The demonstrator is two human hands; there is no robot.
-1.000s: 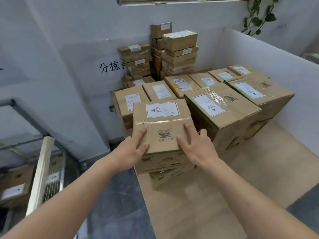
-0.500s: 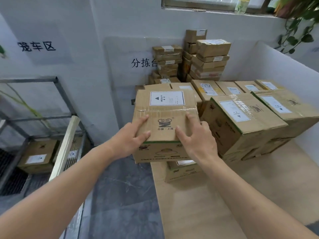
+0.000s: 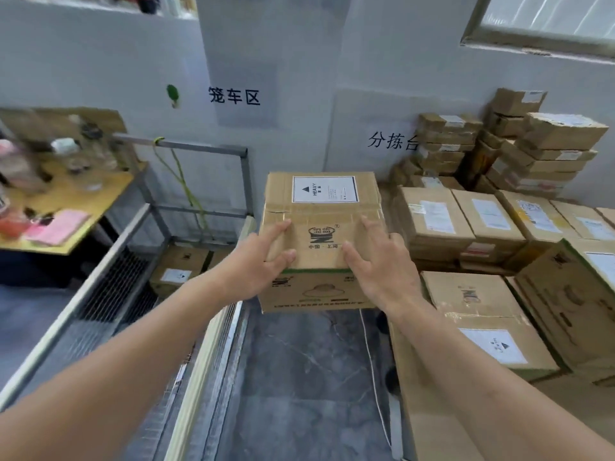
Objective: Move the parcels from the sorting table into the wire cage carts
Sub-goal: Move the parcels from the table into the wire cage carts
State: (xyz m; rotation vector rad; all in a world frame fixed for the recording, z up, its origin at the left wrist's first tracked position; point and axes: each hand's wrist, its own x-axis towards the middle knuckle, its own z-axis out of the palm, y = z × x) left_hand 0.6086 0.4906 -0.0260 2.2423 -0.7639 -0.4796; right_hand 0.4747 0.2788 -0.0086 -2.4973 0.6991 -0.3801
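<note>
I hold a brown cardboard parcel (image 3: 321, 207) with a white "HEAVY" label in the air over the grey floor, between the sorting table (image 3: 429, 424) and the wire cage cart (image 3: 196, 149). My left hand (image 3: 263, 261) grips its near left edge, fingers on top. My right hand (image 3: 379, 264) grips its near right edge the same way. The cart stands at the left, and inside it lies a labelled parcel (image 3: 179, 269). Many more parcels (image 3: 482, 224) cover the table on the right.
A stack of smaller boxes (image 3: 532, 148) rises against the back wall at the right. At far left stands a wooden desk (image 3: 66, 207) with bottles and pink papers. A white cord (image 3: 372, 367) hangs along the table's left edge above the floor gap.
The parcel has left the table and swung to the left with both hands on it. My view has turned left too, so the cage cart and the desk now show.
</note>
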